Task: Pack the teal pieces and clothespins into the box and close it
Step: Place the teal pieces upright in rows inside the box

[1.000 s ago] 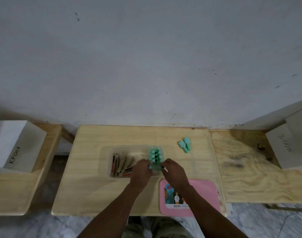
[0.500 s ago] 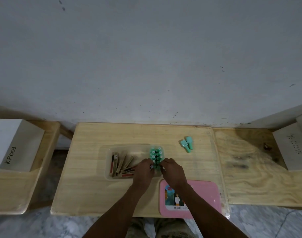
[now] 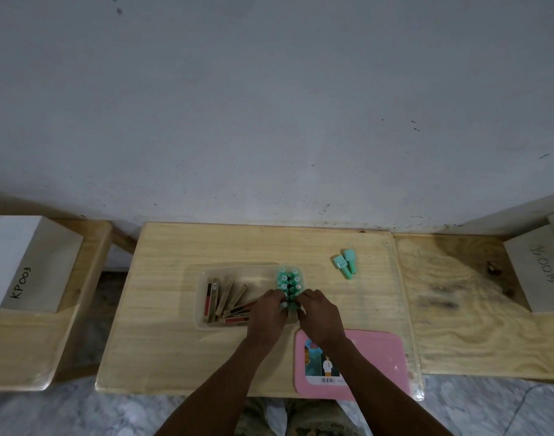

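A clear plastic box (image 3: 203,322) sits in the middle of the wooden table (image 3: 162,341). Several wooden clothespins (image 3: 225,297) lie in its left part. Several teal pieces (image 3: 289,280) stand packed upright in its right part. My left hand (image 3: 268,313) and my right hand (image 3: 319,313) meet at the near end of the teal row, fingers curled around the pieces there. Two more teal pieces (image 3: 346,262) lie on the table to the right of the box. The pink lid (image 3: 373,360) lies at the table's front right, partly under my right forearm.
A white block marked KP003 (image 3: 24,262) stands on a low bench at the left. Another white block (image 3: 536,275) sits on the plywood surface (image 3: 458,325) at the right. A grey wall rises behind the table.
Both hands stay at the near end of the teal row, pressed a little closer together. The view has shifted slightly; nothing else moved.
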